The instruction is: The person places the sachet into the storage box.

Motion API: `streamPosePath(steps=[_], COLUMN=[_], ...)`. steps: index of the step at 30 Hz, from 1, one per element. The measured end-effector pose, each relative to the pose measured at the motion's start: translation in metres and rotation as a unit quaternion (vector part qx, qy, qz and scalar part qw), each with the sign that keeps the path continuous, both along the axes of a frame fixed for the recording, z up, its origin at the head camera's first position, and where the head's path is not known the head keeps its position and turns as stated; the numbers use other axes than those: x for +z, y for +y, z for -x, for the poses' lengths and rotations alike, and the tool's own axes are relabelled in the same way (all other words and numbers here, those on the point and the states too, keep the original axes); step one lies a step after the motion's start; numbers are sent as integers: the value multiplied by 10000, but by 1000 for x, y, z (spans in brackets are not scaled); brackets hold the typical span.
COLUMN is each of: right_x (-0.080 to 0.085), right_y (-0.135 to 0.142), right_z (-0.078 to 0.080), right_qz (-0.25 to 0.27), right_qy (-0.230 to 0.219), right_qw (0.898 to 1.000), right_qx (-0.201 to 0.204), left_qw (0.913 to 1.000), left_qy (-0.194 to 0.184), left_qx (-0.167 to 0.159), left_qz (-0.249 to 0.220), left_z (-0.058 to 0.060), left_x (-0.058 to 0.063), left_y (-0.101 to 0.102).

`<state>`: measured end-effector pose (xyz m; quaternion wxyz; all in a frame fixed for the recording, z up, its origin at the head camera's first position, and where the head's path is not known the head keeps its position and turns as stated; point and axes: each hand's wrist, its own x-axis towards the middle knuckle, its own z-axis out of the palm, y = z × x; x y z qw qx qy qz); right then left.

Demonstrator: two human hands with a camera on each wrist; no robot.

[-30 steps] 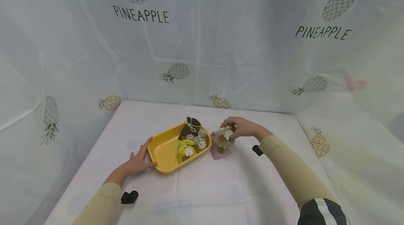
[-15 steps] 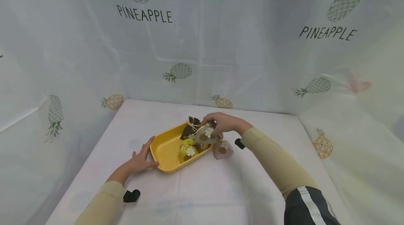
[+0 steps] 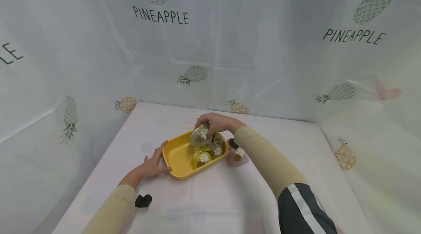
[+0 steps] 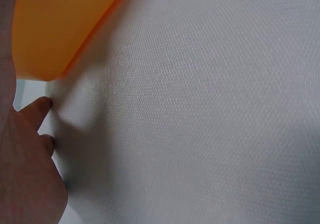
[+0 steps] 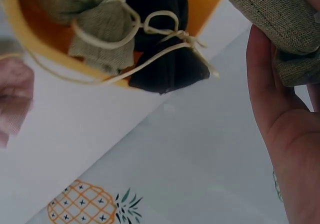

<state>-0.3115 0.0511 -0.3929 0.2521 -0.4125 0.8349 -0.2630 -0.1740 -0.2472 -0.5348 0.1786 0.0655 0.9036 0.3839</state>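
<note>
My right hand [image 3: 218, 122] grips a grey-green drawstring pouch [image 3: 198, 138] with a white flower by its top, over the far side of a yellow tray [image 3: 177, 155]. In the right wrist view, the pouch's woven cloth [image 5: 280, 19] hangs apart from the tray. Inside the tray lie a yellow pouch [image 3: 200, 158], a brownish-grey pouch [image 3: 217, 146] and a dark pouch [image 5: 165, 59]; the held pouch hides the dark one in the head view. My left hand [image 3: 149, 166] touches the tray's left end, fingers spread along it.
A pink pouch [image 3: 236, 160] lies on the white table right of the tray, partly covered by the right forearm. White sheeting [image 3: 230, 51] printed with pineapples walls the table at the back and sides. Black wrist pieces [image 3: 143, 200] stick out from both sleeves.
My right hand has carried the grey-green pouch leftward from above the pink pouch to over the tray's far side. My left hand keeps its place at the tray; the head view has shifted slightly.
</note>
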Motion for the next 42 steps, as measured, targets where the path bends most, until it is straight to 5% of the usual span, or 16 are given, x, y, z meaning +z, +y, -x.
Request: streamPosePath(steps=[19, 42], right_x=[-44, -54], right_y=[-52, -70], right_z=[18, 6], right_qz=[-428, -1346], right_qy=[117, 440], right_qw=[9990, 9894], right_qx=[-1, 318], left_qw=[9999, 9999], left_qy=[-12, 90], left_qx=[-3, 8], left_qz=[123, 135], left_z=[0, -2], left_x=[0, 5], left_y=[0, 2])
